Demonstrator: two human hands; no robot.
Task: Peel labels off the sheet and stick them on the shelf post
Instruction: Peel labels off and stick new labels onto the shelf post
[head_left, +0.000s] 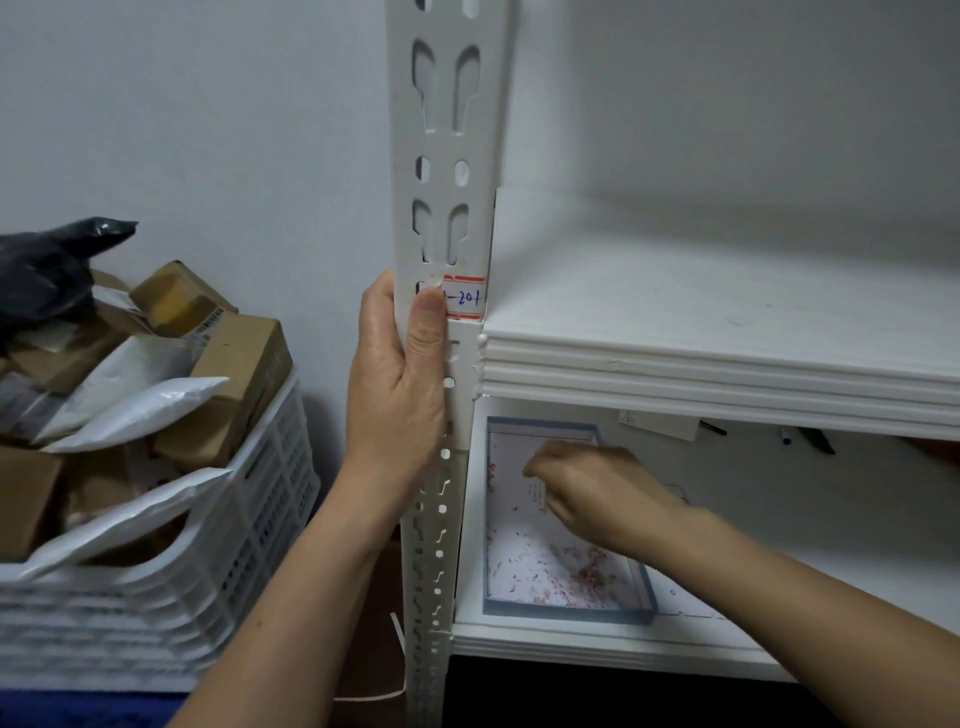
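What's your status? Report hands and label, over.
Left hand grips post, thumb on label. Right hand down in tray, grip unclear. Nothing blocking the post.

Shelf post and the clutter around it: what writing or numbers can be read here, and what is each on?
"-201": blue handwriting on the red-edged label on the shelf post; the thumb of the left hand hides its start.
Barcode sticker on a cardboard box: too blurred to read.
Paper slip by the right hand: marks too small.
Tag under the upper shelf: unreadable.
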